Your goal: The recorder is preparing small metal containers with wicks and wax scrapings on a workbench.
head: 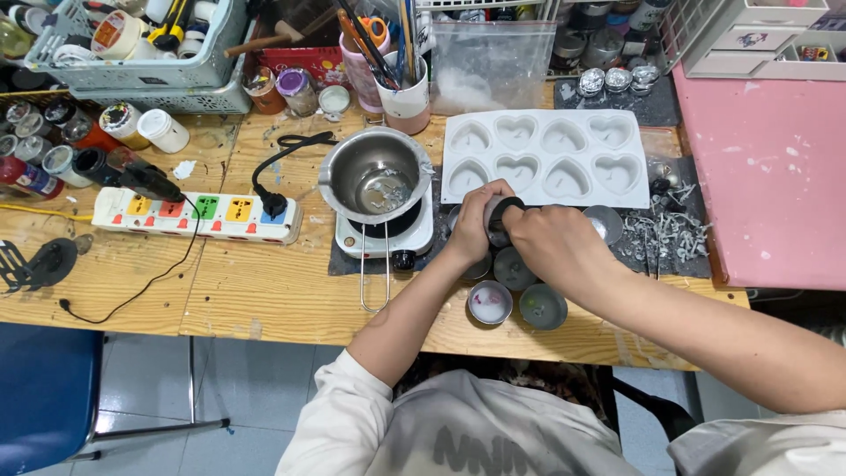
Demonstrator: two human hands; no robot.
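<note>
Item: small round tin (499,214), clasped between my left hand (476,225) and right hand (551,242), near the worktop's front edge, just below the white heart mould (546,159) (cavities look unfilled). I judge it early: pot (374,176) nearly empty, loose tins (490,302) waiting.

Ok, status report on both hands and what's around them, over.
Left hand and right hand both gripping a small dark round tin. White heart mould just behind. Small metal cups crowd the table edge below; steel pot to the left.
</note>
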